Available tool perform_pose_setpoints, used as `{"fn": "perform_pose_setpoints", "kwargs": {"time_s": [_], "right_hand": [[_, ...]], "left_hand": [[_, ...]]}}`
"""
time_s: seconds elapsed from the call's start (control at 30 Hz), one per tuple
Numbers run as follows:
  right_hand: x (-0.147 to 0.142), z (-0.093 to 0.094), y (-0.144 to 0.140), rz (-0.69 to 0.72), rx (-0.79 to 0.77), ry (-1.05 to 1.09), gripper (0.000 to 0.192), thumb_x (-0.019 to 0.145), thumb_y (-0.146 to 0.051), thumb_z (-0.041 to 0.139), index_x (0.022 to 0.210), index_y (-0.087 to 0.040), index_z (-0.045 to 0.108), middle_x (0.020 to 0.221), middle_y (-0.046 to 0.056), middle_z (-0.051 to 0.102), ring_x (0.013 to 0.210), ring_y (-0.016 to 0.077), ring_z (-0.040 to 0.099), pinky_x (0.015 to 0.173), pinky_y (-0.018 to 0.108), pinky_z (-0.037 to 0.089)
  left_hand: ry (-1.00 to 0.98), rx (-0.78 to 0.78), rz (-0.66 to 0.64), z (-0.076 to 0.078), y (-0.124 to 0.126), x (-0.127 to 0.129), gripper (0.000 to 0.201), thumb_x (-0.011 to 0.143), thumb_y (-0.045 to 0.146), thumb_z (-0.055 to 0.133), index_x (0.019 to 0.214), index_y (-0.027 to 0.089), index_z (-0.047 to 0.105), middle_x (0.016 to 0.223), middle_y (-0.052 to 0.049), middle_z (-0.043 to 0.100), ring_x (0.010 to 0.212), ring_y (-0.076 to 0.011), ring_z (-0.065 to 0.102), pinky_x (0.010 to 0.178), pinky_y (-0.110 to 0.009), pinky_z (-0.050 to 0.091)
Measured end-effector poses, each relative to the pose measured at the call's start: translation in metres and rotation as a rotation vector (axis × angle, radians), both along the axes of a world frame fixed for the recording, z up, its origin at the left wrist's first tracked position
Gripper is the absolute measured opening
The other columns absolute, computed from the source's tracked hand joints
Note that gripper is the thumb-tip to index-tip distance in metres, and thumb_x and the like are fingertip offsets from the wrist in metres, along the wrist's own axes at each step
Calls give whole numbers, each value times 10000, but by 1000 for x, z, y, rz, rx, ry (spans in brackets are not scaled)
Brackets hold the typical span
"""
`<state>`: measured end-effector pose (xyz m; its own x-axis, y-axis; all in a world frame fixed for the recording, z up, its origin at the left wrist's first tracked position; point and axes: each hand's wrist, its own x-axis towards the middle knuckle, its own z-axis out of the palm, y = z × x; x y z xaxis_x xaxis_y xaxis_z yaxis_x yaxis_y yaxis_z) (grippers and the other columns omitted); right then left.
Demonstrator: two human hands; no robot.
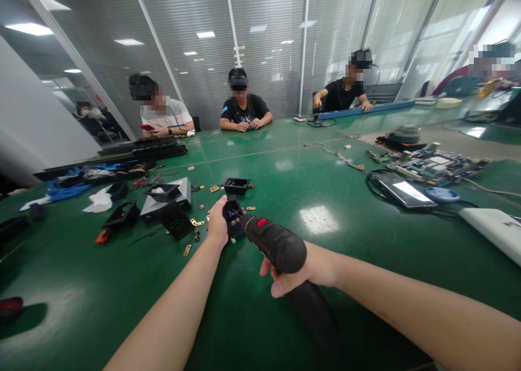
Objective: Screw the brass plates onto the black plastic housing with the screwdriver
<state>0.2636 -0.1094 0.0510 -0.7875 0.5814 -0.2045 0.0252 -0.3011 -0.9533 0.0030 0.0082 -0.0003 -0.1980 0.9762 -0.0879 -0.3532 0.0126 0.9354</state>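
Observation:
My left hand (218, 225) grips a small open black plastic box (233, 224) by its left side, tilted up off the green table. Small metal parts show inside it. A black cordless drill (273, 239) with a red switch on top is in my right hand (287, 278), fingers wrapped round its handle. Its front end points at the box; whether the bit touches anything inside is hidden. Left of my left hand, several small brass plates (187, 250) lie loose. Just beyond it stands another black box (235, 184) of the same kind.
A grey metal box (185, 194) with black housings stands to the left, near blue gloves (61, 192) and a white tissue (99, 200). On the right lie a phone (402, 189), cables, a circuit board (437, 162) and a white case (492, 230). Several people sit across the table.

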Motion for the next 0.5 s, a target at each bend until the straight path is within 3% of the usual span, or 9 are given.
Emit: {"fn": "perform_pose_setpoints", "kwargs": {"time_s": [0.5], "right_hand": [[1,-2,1,9,8,19,625,552,-355,1246,931,-185,779,889,3,779,819,214,759,785,362,618]], "left_hand": [[5,-3,20,0,0,1,537,850,728,856,947,210,752,816,-116,822,714,-283,792,700,-395,673]]}}
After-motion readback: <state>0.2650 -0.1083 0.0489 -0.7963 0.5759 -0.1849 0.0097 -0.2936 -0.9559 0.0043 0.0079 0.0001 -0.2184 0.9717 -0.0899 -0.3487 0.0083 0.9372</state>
